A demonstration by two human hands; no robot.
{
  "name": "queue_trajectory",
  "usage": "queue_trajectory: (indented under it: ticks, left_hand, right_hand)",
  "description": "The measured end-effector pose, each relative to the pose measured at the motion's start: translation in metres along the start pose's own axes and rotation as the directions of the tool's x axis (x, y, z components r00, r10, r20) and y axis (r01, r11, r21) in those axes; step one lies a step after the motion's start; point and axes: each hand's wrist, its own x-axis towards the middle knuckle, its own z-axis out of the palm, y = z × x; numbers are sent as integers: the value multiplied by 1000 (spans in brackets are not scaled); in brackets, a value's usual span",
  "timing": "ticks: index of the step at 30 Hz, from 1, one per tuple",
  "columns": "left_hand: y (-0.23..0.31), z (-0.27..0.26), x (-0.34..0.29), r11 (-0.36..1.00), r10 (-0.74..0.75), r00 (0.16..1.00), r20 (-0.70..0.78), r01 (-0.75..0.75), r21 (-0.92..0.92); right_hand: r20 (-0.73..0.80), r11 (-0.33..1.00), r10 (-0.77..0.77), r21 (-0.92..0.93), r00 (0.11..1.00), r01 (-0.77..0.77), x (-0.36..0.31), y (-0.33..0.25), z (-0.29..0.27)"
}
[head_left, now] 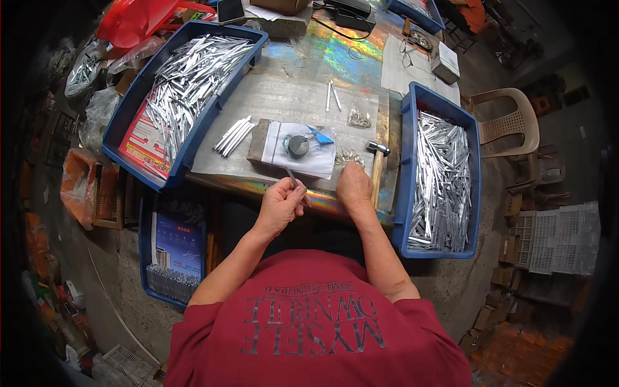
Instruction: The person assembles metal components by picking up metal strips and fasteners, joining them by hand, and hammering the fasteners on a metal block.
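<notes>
My left hand (282, 205) is closed in a pinch around a thin silver metal rod (290, 173), which sticks up from the fingers near the table's front edge. My right hand (354, 187) is curled at a small heap of shiny metal pieces (349, 157); its fingertips are partly hidden, and what they hold is too small to make out. Between and beyond the hands, a dark round metal block (297, 146) stands on white paper (316, 164) over a grey block (256, 141). A hammer (376, 161) lies just right of my right hand.
Blue bins full of silver rods stand left (193, 84) and right (443, 187). Several rods (234, 136) lie left of the block, two more rods (333, 95) behind it. A bag of small parts (359, 118) sits behind the hammer. A plastic chair (506, 129) is at right.
</notes>
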Motion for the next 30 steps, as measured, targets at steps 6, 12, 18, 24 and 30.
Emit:
queue_trajectory:
  ticks: [6,12,18,24,30]
  left_hand:
    - [4,-5,-3,998,-34,999,8,35,-48]
    - [5,-2,0,997,-27,999,26,29,-77]
    - [7,-1,3,989,-81,997,1,80,-128]
    - [10,5,2,961,-87,996,-17,79,-266]
    - [11,5,1,934,-80,996,-30,64,-351]
  right_hand:
    - [-100,997,1,81,995,8,-6,8,3]
    - [-250,759,14,633,968,152,-14,20,-1]
    - [14,240,-98,971,995,10,-41,-3,-22]
    - [80,118,-221,991,972,-55,-60,-21,-32]
    - [107,-40,-239,992,965,-120,-68,-36,-35]
